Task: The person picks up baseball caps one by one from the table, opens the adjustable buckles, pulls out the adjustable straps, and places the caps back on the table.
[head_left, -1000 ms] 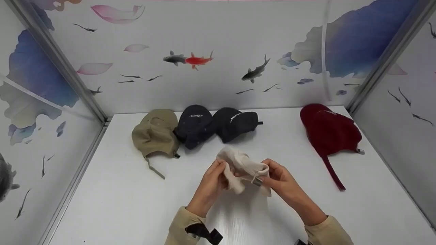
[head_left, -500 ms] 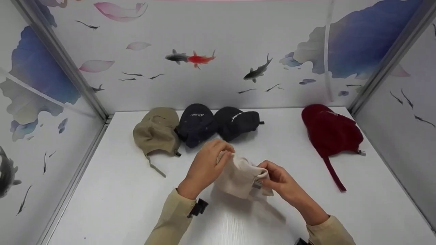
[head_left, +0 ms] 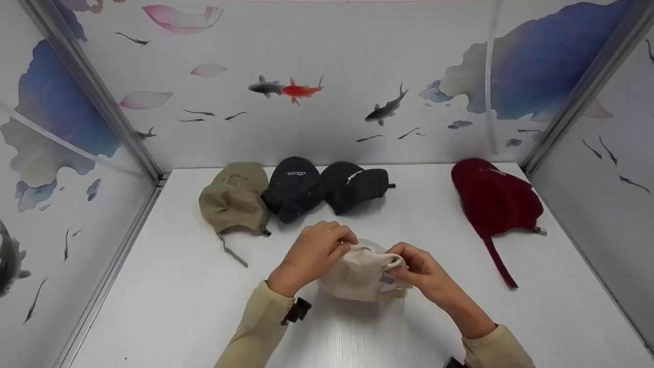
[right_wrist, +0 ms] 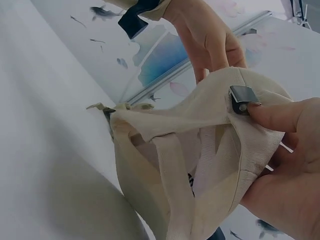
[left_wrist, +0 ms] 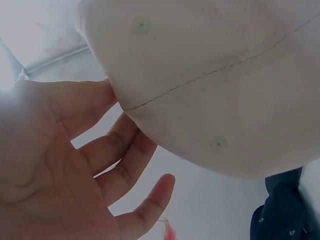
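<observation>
Holds the cream cap [head_left: 352, 281] between both hands, over the near half of the surface [head_left: 168, 322]. Cannot rank either hand as nearer, with cloth in each. From the head view, pinches the upper edge at eleven o'clock with the left hand [head_left: 317, 253], and grips the band at three o'clock with the right hand [head_left: 423, 268]. Sets the long axis roughly along ten to four o'clock, much like the line from hand to hand, with the back opening and buckle [head_left: 387, 277] on the right hand's side. Beyond the cream cap, well apart from the grip: tan cap [head_left: 235, 197] at ten, navy cap [head_left: 294, 189] at eleven, black cap [head_left: 353, 188] at twelve, red cap [head_left: 498, 204] at two.

Visible only from the right wrist: the hollow inside, the strap [right_wrist: 172, 180] across the opening at seven o'clock, and, at one o'clock, right thumb touching buckle. Visible only from the left wrist: the outer crown, with a stitched seam [left_wrist: 200, 77] running from the fingertips towards two o'clock, an eyelet [left_wrist: 141, 25] to either side, and the little finger clear of the cloth. Cannot tell, from any view, about contact between cap and surface.
</observation>
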Demonstrator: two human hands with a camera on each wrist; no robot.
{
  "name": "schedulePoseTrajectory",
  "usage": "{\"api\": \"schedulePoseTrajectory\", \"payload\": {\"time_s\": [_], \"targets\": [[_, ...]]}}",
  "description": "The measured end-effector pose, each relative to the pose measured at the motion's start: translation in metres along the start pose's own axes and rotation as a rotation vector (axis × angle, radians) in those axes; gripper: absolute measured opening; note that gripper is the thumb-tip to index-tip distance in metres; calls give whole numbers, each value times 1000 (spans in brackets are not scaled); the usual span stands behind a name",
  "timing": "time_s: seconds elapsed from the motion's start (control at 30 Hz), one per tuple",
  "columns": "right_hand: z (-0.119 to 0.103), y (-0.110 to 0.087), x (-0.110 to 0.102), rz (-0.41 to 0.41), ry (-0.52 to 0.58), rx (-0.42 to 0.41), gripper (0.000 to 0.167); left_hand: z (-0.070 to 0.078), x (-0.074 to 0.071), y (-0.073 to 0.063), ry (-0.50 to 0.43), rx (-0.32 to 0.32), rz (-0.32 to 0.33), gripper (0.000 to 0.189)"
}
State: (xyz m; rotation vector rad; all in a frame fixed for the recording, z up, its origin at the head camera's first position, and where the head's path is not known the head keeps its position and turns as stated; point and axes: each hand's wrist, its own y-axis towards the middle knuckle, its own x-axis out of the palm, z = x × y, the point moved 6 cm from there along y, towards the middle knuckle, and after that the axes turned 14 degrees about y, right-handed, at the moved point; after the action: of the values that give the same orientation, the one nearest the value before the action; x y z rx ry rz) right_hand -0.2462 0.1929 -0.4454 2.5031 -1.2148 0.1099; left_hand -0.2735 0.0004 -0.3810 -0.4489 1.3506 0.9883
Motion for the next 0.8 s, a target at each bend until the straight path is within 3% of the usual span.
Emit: {"api": "schedulePoseTrajectory", "payload": {"time_s": [0.13,0.27,0.37,0.47,0.8], "targets": [[-2,2,-3,7,-11,-19,20,-4,-5,-10,-109,-14,-16,9],[-5,4,-6,28,-124,-69,20,-11,-11,-23,-175,-52,-9,10],[-6,4,-10,48,-206,-103,21,-18,-13,-36,-156,-91,13,11],[-6,3,-14,59,-220,-110,21,-28,-13,-50,-113,-142,32,14],[-8,4,-25,97,-282,-64,21,-64,-15,-79,-70,-330,46,21]]}}
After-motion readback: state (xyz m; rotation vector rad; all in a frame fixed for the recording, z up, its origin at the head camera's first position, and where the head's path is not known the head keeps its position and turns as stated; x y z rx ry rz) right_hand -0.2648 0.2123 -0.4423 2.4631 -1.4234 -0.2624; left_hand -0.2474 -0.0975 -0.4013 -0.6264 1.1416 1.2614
